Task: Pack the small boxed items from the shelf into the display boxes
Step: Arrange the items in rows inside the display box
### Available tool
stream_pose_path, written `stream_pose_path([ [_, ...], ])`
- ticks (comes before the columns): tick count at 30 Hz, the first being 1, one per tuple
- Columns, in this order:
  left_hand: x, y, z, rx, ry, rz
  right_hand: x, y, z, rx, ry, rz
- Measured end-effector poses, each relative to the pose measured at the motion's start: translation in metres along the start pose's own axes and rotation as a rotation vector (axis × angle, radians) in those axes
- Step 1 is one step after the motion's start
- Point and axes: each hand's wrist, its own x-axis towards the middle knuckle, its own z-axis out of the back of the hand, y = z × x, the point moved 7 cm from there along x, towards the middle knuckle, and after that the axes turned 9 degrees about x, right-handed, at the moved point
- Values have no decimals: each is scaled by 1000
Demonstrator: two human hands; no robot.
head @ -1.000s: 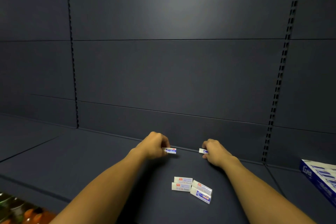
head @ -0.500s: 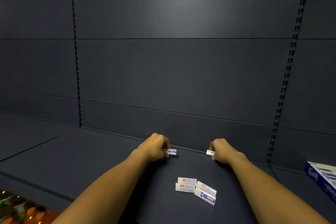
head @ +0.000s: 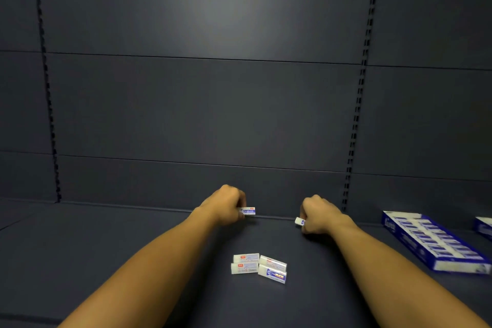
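A: What finish has the shelf [head: 133,247]?

B: Matt, smooth, dark sheet, seemingly painted metal; the back panel [head: 202,104] at twelve o'clock carries a soft sheen under the light.

A: The four small boxes [head: 258,267] at six o'clock?

B: Printed card or paper, white, smooth, faintly glossy.

A: And the display box [head: 436,243] at three o'clock?

B: Printed cardboard, blue and white, slightly glossy.

A: The slotted upright [head: 358,104]?

B: Dark, matt, probably metal; I cannot tell for certain.
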Motion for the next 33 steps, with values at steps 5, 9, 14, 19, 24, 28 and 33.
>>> stream_pose_path([
  [5, 15, -44, 2, 10, -13, -104, -28, -18, 21, 6, -57, -60],
  [9, 22, -83, -5, 28, -18, -201, -53, -38, 35, 13, -90, -113],
  [14, 23, -124, -17, -10, 1, -283, -84, -63, 45, 6, -115, -174],
  [19, 23, -168, -18, -44, 0, -329, -115, -88, 58, -5, -139, -184],
  [24, 17, -220, -18, -23, -2, -364, -146, -118, 69, -31, -163, -188],
  [28, 9, -263, -19, -11, -15, -385, -176, -148, 78, -53, -190, -213],
  [33, -7, -314, -22, 0, -14, -405, -214, -189, 82, -55, -190, -239],
])
